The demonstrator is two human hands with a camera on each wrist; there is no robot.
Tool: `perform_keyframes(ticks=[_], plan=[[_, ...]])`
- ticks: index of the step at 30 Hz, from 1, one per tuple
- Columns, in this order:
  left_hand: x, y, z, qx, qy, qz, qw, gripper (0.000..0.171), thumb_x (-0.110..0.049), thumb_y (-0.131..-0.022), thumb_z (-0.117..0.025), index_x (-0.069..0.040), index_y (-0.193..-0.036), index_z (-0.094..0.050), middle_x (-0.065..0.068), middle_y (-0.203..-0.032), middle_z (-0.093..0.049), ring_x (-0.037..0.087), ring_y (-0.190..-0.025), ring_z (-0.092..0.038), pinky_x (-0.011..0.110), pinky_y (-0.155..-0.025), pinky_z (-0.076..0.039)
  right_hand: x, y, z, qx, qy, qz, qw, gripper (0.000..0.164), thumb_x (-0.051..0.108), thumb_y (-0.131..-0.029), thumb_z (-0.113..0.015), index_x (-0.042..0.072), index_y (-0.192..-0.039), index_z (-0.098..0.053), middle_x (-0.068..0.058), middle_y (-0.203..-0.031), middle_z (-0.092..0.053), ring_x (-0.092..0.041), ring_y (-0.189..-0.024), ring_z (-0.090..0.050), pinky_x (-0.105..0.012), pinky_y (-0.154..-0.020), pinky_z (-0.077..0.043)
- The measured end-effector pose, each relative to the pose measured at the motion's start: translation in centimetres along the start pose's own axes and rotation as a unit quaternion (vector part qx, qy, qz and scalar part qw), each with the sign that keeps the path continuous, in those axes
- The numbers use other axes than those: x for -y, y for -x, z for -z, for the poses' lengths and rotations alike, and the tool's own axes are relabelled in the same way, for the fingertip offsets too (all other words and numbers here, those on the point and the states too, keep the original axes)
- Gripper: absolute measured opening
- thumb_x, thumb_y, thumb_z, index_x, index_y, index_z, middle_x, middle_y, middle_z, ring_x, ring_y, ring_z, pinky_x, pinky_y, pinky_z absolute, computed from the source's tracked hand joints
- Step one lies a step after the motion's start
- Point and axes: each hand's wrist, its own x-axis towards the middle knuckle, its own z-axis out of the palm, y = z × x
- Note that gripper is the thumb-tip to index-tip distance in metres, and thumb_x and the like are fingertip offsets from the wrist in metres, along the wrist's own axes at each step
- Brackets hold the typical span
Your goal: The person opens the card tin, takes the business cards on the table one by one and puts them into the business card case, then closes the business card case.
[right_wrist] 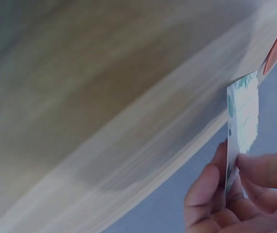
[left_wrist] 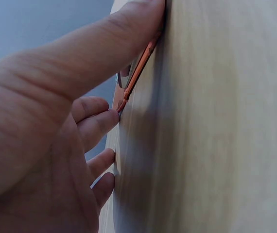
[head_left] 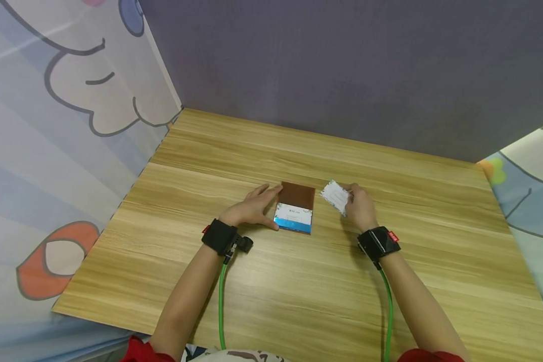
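A flat brown rectangular case (head_left: 297,193) lies on the wooden table. Across its lower half is a white card (head_left: 294,213) with leaf patterns and printed text, and a shiny blue strip shows below that card. My left hand (head_left: 256,206) is at the case's left side, thumb and fingers spread along the edge. In the left wrist view the case's orange-brown edge (left_wrist: 137,73) shows past the thumb. Just right of the case, my right hand (head_left: 361,205) pinches another white leaf-patterned card (head_left: 335,196) between thumb and fingers. This card (right_wrist: 244,114) is tilted in the right wrist view.
The wood-grain table (head_left: 298,286) reaches to a dark grey panel (head_left: 326,70) at the back. A printed cloth (head_left: 63,166) hangs along the left side. Green cables (head_left: 221,306) run from both wrist cameras toward the body.
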Motion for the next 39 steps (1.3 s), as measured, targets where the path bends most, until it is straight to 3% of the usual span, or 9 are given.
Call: perform_keyframes(ticks=[8,18,26,39], plan=[[0.0,0.0,0.0,-0.001,-0.002,-0.001,1.0,0.109,-0.045,-0.069,-0.076,-0.019,-0.149,-0.006,0.002,-0.155,-0.011,0.026,-0.142,0.005,0.052,-0.113,-0.004,0.7,0.0,0.0,-0.036,-0.013,0.01,0.999,0.031,-0.007,-0.086,-0.042,-0.006,-0.113,-0.057,-0.028,-0.102,-0.062,-0.031,-0.076,-0.054,-0.037,-0.064,-0.042],[-0.2,0.1,0.1,-0.002,0.003,-0.004,1.0,0.108,-0.043,-0.07,-0.076,-0.018,-0.149,-0.007,0.003,-0.155,-0.012,0.027,-0.142,0.005,0.053,-0.113,-0.004,2.6,0.2,-0.8,-0.02,-0.022,0.045,0.999,0.031,-0.008,-0.086,-0.045,-0.005,-0.114,-0.058,-0.026,-0.099,-0.063,-0.031,-0.077,-0.059,-0.035,-0.063,-0.045],[-0.1,0.1,0.0,-0.002,0.006,-0.002,1.0,0.108,-0.043,-0.07,-0.076,-0.019,-0.149,-0.007,0.003,-0.154,-0.012,0.026,-0.142,0.004,0.053,-0.113,-0.005,4.3,0.3,-2.0,-0.004,-0.027,0.052,0.998,0.032,-0.009,-0.084,-0.045,-0.005,-0.113,-0.059,-0.026,-0.099,-0.064,-0.033,-0.083,-0.061,-0.041,-0.068,-0.05],[-0.3,0.2,0.1,-0.001,0.005,0.003,1.0,0.108,-0.042,-0.07,-0.077,-0.019,-0.149,-0.007,0.004,-0.154,-0.013,0.026,-0.142,0.004,0.052,-0.113,-0.005,6.4,0.6,-3.2,0.018,-0.035,0.068,0.997,0.028,-0.007,-0.086,-0.046,-0.002,-0.11,-0.06,-0.021,-0.103,-0.064,-0.03,-0.087,-0.061,-0.04,-0.072,-0.049]])
